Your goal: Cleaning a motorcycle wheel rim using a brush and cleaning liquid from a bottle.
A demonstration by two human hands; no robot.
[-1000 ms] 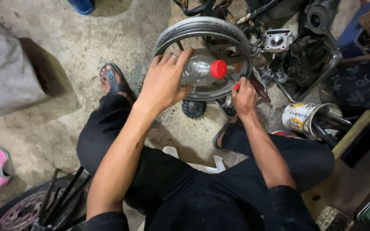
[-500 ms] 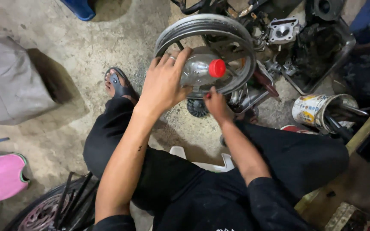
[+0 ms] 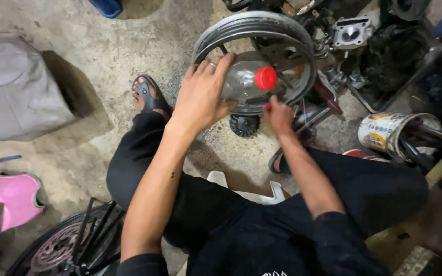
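1. At the centre of the head view, the left hand point(image 3: 203, 97) lies spread over a clear plastic bottle with a red screw cap point(image 3: 249, 80); its fingers point(image 3: 216, 64) wrap the bottle's body, closed on it, and one of them carries a ring
2. The bottle lies on its side, cap toward the right, held against the middle of a grey metal motorcycle wheel rim point(image 3: 282, 30) that stands on edge on the concrete floor point(image 3: 129, 46)
3. The right hand point(image 3: 278, 116) sits just below and to the right of the cap, at the lower inside edge of the rim; its fingers are curled, something small and red shows at their tips, and whether they grip it cannot be told
4. A small black toothed gear point(image 3: 244, 125) lies on the floor directly beneath the rim, between the two hands
5. The person sits low on a white plastic stool point(image 3: 241, 191), in black clothing, with a foot in a black sandal point(image 3: 149, 97) left of the rim
6. Right of the rim: dark engine parts point(image 3: 351, 33) and a dented printed tin can holding tools point(image 3: 390, 133)
7. Lower left: a spoked wheel with a brake disc point(image 3: 60, 248) and a pink plastic panel point(image 3: 8, 197); upper left, a grey covered block point(image 3: 19, 89)
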